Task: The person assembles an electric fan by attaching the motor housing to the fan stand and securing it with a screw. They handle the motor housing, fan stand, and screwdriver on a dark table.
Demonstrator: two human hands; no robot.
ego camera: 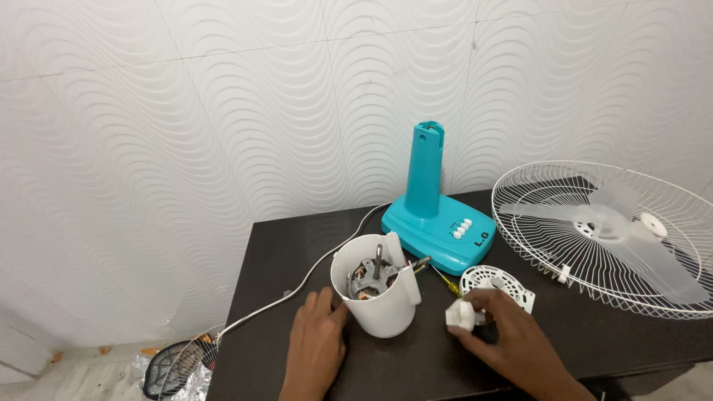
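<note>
Two bare hands are working over one dark, matte worktop (282, 238) set against a white wall of wavy relief tiles. One round wire guard (182, 364) is lying on the floor at the far left, below the worktop's edge. One white cord (297, 289) is running across the worktop from that side toward the fan parts. The left hand (316, 349) is resting flat against the side of one white plastic motor housing (379, 301), its fingers spread loosely and touching the wall rather than gripping it. This cylindrical housing is standing upright near the front of the worktop, long axis vertical, open end pointing up, with copper windings and one metal shaft showing inside. One teal plastic fan base (438, 230) with a tall hollow column is standing behind it, carrying four white buttons. One yellow-handled screwdriver (443, 278) is lying between base and housing. The right hand (505, 338) is pinching one small white plastic part (462, 315), fingers curled closed around it. One white slotted round cover (494, 286) is lying just behind that hand. One white wire fan grille (609, 234), holding translucent blades, is lying at the right.
</note>
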